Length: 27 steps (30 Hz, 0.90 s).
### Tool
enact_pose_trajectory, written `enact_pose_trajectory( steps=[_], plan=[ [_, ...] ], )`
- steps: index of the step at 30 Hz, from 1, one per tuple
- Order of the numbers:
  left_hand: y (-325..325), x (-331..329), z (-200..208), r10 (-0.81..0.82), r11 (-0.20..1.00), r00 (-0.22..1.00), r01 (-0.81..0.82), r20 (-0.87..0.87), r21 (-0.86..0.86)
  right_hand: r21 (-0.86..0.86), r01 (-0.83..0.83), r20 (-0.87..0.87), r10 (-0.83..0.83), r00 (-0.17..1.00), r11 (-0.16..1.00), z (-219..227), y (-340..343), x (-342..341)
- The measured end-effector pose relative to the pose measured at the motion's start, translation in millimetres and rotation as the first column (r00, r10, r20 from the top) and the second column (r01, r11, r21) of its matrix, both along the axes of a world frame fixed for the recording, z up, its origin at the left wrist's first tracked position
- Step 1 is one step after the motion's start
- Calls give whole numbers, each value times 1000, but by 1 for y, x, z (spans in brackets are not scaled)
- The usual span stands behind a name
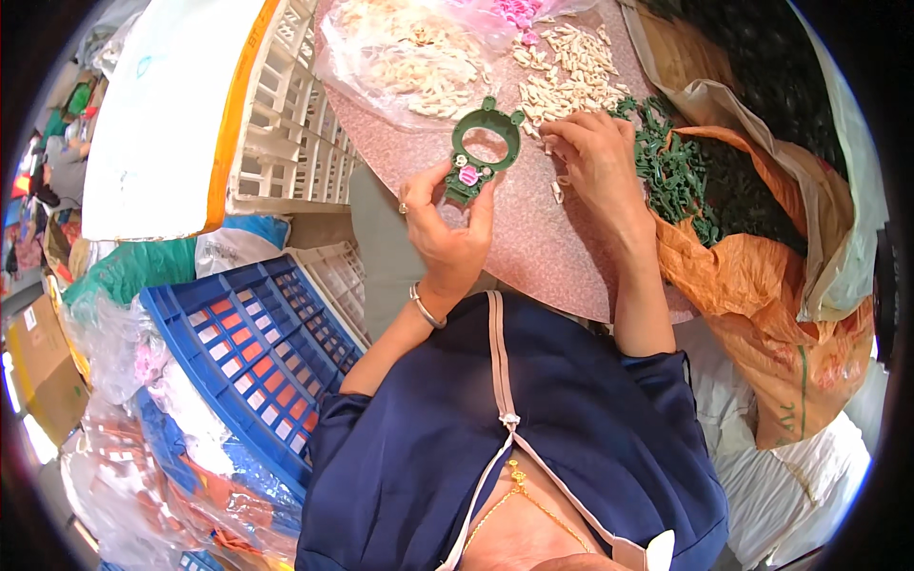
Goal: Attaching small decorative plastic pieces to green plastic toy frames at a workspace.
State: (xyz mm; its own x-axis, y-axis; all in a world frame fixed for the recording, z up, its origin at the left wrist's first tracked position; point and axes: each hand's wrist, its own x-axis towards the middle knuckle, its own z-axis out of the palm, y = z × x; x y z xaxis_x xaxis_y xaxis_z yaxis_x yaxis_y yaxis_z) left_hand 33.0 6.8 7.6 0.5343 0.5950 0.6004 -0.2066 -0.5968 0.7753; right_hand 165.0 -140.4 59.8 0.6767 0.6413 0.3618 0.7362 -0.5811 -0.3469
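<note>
My left hand is closed around the lower end of a green plastic ring with round ear-like knobs. A pink flower and small pale flowers sit on its lower part. My right hand is bent over the table, thumb and fingertips pinched together beside a heap of small cream plastic pieces; whatever lies between the fingertips is too small to make out. Just below those fingers, a loose cream piece rests on the table. A pile of small dark green plastic parts lies right of this hand.
The pink speckled table has a curved near edge. On it lies a clear bag of cream pieces, with pink flowers behind. An orange woven sack stands at right. White crates and a blue crate stand at left.
</note>
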Motion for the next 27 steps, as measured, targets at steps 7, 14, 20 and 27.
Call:
enact_pose_trajectory(
  steps=[7, 14, 20, 27],
  plan=[
    [-1, 1, 0, -32, 997, 997, 38, -75, 70, -34, 68, -37, -69, 997, 997, 1, -6, 4],
    [1, 2, 0, -18, 989, 995, 31, -94, 143, -89, 27, -45, -31, 999, 996, 9, -9, 7],
    [1, 1, 0, -7, 989, 996, 20, -86, 146, 47, 11, -56, -8, 998, 999, 14, -8, 6],
    [0, 1, 0, 4, 991, 997, 6, -72, 135, 386, -249, -205, 346, 916, 888, 29, 8, -12]
  ],
)
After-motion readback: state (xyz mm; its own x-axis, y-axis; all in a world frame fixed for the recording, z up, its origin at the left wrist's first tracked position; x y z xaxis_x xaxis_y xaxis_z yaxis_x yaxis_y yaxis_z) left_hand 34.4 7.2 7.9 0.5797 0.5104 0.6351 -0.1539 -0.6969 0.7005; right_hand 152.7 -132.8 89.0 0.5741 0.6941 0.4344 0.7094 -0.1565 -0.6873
